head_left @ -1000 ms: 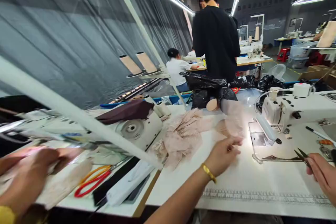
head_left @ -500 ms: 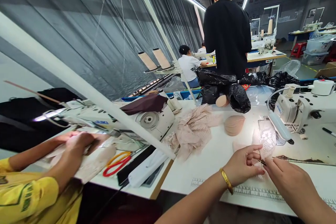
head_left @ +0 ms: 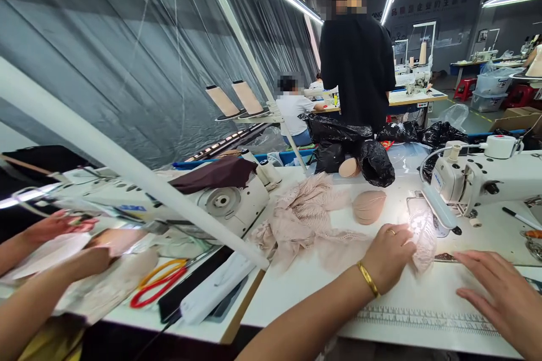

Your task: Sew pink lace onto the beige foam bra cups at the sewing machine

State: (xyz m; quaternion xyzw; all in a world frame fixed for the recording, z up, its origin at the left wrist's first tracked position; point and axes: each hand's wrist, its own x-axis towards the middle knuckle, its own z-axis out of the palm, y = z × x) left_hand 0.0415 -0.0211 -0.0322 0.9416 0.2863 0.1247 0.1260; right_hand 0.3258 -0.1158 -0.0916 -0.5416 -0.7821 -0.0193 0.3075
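Note:
My left hand [head_left: 390, 256], with a gold bracelet and a ring, is closed on the near left edge of a pale pink lace piece [head_left: 423, 240]. The lace lies on the table under the lit head of a white sewing machine [head_left: 457, 177]. My right hand [head_left: 495, 287] is apart from the lace, to its right, fingers stretched out and holding nothing. Sheer pink fabric [head_left: 342, 248] spreads left of my left hand, joining a crumpled heap [head_left: 302, 208]. A beige molded bra cup [head_left: 369, 207] sits behind my left hand.
A printed ruler [head_left: 415, 318] runs along the table's front edge. Black plastic bags [head_left: 375, 162] stand at the back. To the left, a co-worker's hands [head_left: 91, 259] handle fabric near red and orange scissors [head_left: 158, 285]. A white thread-stand pole [head_left: 169, 186] slants across. A pen [head_left: 520, 218] lies right.
My hands, earlier pinched together at the lace's near edge, are now apart; the right has moved right and opened. The view has shifted slightly right. The co-worker's hands have moved apart.

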